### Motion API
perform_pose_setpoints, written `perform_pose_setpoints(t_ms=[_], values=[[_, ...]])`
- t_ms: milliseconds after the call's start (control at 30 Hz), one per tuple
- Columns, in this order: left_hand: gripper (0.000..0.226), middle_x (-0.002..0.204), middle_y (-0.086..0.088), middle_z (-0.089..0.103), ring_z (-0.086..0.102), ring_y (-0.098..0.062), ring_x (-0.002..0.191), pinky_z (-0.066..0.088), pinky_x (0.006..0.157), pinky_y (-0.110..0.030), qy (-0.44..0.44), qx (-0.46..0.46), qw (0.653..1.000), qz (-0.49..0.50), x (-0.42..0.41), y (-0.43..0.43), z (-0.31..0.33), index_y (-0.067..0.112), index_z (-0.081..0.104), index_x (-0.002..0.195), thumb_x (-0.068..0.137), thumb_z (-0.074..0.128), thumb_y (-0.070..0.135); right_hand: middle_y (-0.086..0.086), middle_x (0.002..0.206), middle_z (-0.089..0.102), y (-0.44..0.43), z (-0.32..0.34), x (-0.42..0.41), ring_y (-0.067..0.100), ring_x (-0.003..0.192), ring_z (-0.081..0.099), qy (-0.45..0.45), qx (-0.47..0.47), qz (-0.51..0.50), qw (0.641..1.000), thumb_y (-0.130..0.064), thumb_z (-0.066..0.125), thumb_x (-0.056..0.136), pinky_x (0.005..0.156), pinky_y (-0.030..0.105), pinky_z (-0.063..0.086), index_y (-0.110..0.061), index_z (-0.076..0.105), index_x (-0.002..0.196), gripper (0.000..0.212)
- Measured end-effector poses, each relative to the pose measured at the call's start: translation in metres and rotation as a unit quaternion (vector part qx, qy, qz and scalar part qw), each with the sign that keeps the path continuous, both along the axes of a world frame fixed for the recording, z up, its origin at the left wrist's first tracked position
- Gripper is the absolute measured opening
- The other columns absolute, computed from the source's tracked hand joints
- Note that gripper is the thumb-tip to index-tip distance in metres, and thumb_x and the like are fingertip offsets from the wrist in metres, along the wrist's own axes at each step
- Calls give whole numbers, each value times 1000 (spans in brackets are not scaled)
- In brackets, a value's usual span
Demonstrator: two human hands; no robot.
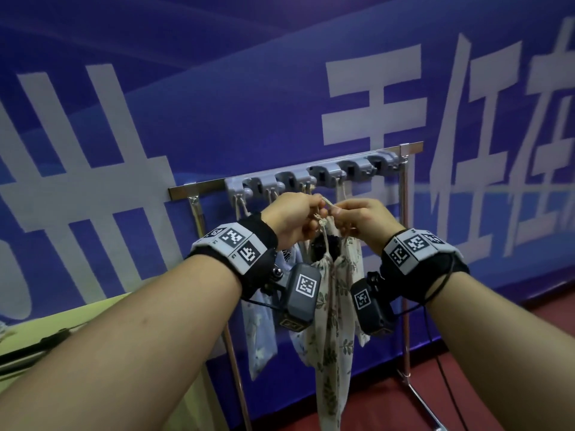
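The cream drawstring (325, 201) of a leaf-printed cloth bag (331, 321) is pinched by 2 hands held close together, the left hand (291, 220) and the right hand (362, 222), with fingers curled round the cord. The bag is seen hanging straight down below the hands, just under a grey hook rack (311, 178) fixed to a metal rail (413, 147). A pale blue-patterned bag (261, 334) is hung from the rack to the left. A blue banner (217, 88) is stretched on the far side, above a red floor (466, 393).
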State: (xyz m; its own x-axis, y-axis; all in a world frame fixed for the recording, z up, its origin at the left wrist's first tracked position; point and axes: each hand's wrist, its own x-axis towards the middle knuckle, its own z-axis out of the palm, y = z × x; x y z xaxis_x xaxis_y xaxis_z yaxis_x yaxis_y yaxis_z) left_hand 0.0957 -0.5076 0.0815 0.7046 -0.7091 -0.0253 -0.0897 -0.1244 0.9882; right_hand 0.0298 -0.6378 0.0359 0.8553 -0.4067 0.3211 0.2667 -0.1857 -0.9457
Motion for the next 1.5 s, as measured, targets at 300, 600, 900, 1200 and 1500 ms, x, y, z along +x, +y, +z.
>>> perform_pose_setpoints(t_ms=[300,600,900,1200,1500], values=[[28,63,6,45,38,-6,48,35,51,-17,44,-33,997,-51,-4,-53,5,19,48,79,104,36,21,-4,47,53,-49,-6,-12,6,42,49,-59,69,-49,995,-1,50,93,49,19,41,-7,64,78,22],[16,78,-3,57,56,-11,64,48,65,-22,34,-22,997,-59,12,-127,8,7,56,103,102,41,11,11,65,48,-118,-1,-7,23,65,43,-42,-40,-172,983,-22,55,85,65,33,36,-20,69,69,21],[16,79,10,62,49,-18,92,45,79,-31,-441,142,879,114,56,-168,5,31,78,89,90,64,39,7,79,62,-148,5,47,14,66,49,-17,-115,-336,935,-17,51,95,53,25,33,-9,72,102,24],[20,123,5,56,34,-26,126,18,113,-55,-479,158,837,215,100,-196,6,36,75,84,87,63,53,5,89,65,-174,13,85,18,81,57,4,-175,-340,924,-15,52,94,64,18,40,-16,74,104,24],[29,128,5,54,37,-25,125,27,107,-42,-502,261,799,202,126,-210,2,28,71,111,90,62,45,9,99,72,-183,-1,115,23,93,64,56,-208,-352,911,-18,54,93,80,28,49,-12,74,99,22]])
